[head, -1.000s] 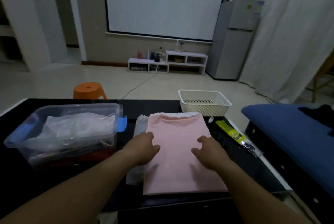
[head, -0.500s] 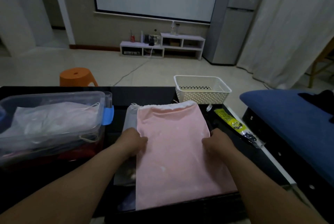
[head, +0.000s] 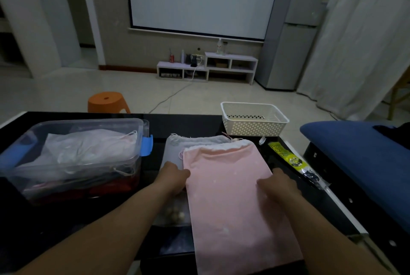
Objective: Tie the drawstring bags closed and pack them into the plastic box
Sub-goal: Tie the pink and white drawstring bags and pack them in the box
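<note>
Head view, my left hand (head: pixel 175 177) and right hand (head: pixel 277 183) grip the pink bag (head: pixel 228 197) by its edges, now slid rightward, white bag (head: pixel 195 141) newly uncovered beneath.

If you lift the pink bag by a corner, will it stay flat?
Probably not: the pink drawstring bag lies thin like cloth, so it should droop. It looks nearly empty, so likely light. It may slide on the glossy black table.

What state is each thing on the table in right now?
pink bag: lying flat, drawstring untied
grey bag: partly under pink bag
plastic box: lid off, holds bags
white basket: upright, looks empty
left hand: grips pink bag's left edge
right hand: on pink bag, grip unclear
</note>
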